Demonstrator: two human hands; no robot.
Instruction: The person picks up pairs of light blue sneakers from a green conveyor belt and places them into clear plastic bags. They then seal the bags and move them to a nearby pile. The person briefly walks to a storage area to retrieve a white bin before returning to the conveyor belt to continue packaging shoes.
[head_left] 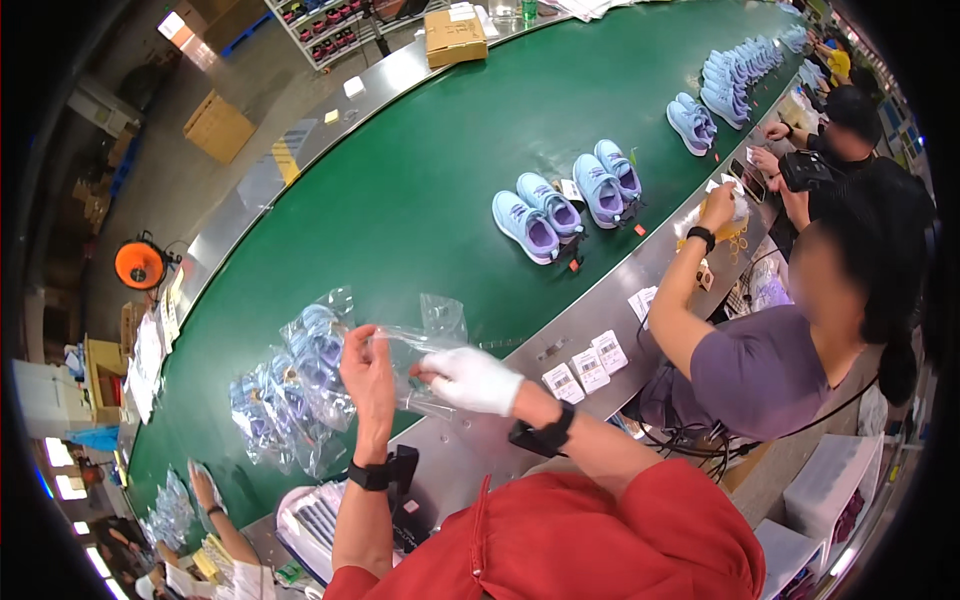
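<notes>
Transparent and crinkled, in the head view: a thin plastic bag [402, 352], held over a broad green conveyor belt [380, 210]. Pinched at its left by a bare left hand [368, 378], at its right by a white-gloved right hand [472, 381]. Just left of the bag, crowded in clear wrapping: light-blue and lilac shoes [285, 395]. Beyond the bag to the right, unwrapped: a pair of pale-blue sneakers [520, 222] with lilac linings. Probably at the step of opening or straightening the bag; seemingly calling next for its edges to be parted gently.
</notes>
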